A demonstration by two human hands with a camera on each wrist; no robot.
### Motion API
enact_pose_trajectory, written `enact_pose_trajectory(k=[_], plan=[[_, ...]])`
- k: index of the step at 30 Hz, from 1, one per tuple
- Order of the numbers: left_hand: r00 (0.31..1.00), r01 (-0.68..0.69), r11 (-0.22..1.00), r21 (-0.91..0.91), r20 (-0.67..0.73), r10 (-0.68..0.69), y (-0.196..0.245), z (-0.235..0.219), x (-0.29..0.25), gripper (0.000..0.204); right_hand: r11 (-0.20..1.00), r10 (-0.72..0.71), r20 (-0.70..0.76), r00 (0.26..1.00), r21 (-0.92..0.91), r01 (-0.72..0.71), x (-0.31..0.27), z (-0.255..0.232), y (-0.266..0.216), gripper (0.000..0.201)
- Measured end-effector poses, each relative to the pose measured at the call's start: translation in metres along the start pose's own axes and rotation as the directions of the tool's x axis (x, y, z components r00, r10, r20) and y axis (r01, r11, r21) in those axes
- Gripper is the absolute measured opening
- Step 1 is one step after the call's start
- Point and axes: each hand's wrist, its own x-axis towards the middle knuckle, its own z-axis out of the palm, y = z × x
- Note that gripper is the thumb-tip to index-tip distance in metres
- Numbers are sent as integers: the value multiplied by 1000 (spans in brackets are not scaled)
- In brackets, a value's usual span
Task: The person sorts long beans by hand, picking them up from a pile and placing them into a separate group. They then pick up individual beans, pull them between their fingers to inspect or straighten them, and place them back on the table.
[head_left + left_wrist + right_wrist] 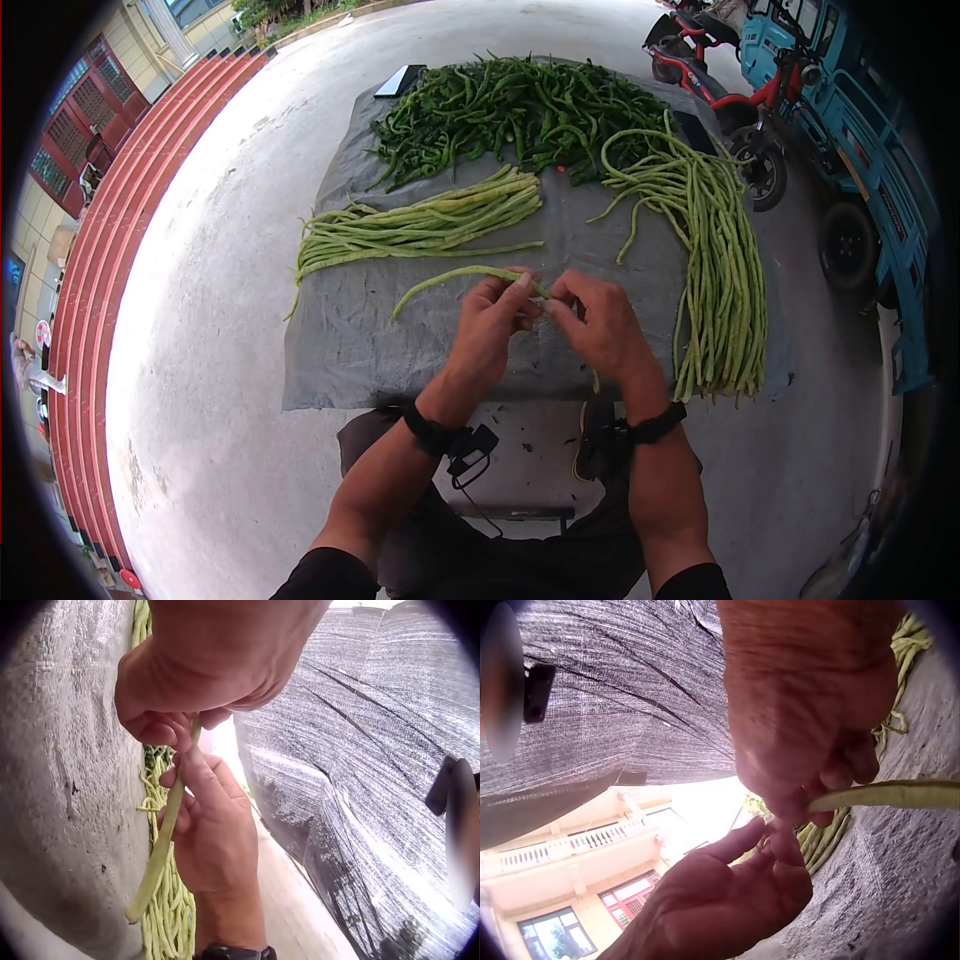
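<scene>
Both hands are raised over the near part of the grey sheet (345, 330), fingertips close together on one long green bean (440, 278). My left hand (490, 320) pinches it between thumb and fingers, and the bean's curved length reaches out to the left. Close beside it, my right hand (605, 315) pinches the bean too. In the left wrist view, the right hand (217, 840) has its thumb on the bean (161, 859), whose end slants down to the lower left. The right wrist view shows the left hand (727, 900) with its fingertips meeting the right hand's.
A bundle of long beans (430, 220) lies at left on the sheet, a larger one (725, 280) at right. Green peppers (520, 105) are heaped along the back. Red steps (150, 200) rise at left; a blue three-wheeler (850, 130) stands at right.
</scene>
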Motion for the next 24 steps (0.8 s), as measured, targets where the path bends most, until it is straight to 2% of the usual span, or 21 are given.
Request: enact_pose_trajectory(k=[5, 10, 13, 16, 21, 24], plan=[[995, -10, 998, -59, -103, 4, 2, -5, 4, 30, 999, -41, -31, 999, -29, 40, 0, 0, 6, 16], [997, 41, 998, -53, -67, -44, 7, -3, 2, 35, 998, -15, -120, 993, -70, 7, 0, -5, 17, 18], [995, 76, 997, 3, -57, -76, 10, 2, 1, 39, 999, 17, -126, 992, -45, -22, -1, -9, 20, 16], [998, 15, 998, -60, -65, -19, 13, 4, 0, 40, 999, 15, -28, 999, -30, -16, -2, -13, 22, 16], [988, -28, 994, -104, -155, 11, 14, -7, 9, 33, 1000, 17, 4, 1000, 16, -17, -6, -11, 23, 18], [988, -26, 996, -84, -155, 12, 14, -9, 8, 30, 999, 26, 5, 1000, 23, -26, -7, -14, 19, 19]])
